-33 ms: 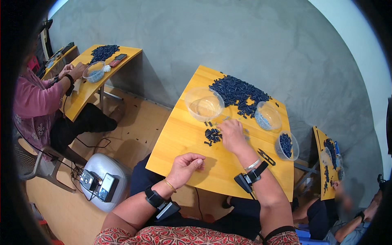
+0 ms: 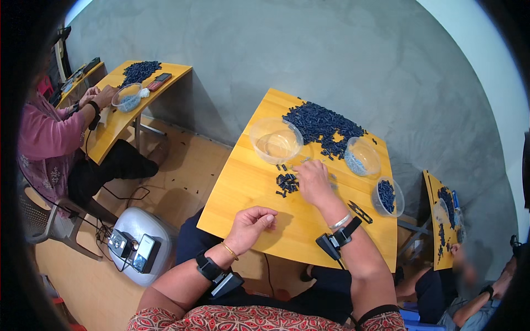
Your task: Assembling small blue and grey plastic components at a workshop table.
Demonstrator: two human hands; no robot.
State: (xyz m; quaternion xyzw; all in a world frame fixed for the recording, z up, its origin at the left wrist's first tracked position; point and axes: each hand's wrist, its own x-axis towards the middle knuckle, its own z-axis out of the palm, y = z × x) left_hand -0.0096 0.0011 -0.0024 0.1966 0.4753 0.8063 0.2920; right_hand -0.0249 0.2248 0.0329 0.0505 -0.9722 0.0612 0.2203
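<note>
My left hand [image 2: 251, 225] is held over the near edge of the yellow table, its fingers curled and the thumb pressed to them. Whatever it may hold is hidden. Farther right and forward, my right hand [image 2: 313, 182] reaches down with bent fingers at a small cluster of short dark-blue tubular pieces [image 2: 287, 184]. Its fingertips are closed together, and I cannot make out anything between them. Some small pale pieces [image 2: 305, 159] lie just beyond that hand. A large heap of the same dark pieces [image 2: 320, 122] covers the far part of the table.
A clear bowl [image 2: 257, 144] stands at far left on the table [image 2: 234, 198]. At right are a tub of light-blue bits [image 2: 358, 165], a tub of dark pieces [image 2: 387, 197] and black thread snips [image 2: 360, 212]. People work at side tables; a grey stool [image 2: 160, 231] holds devices.
</note>
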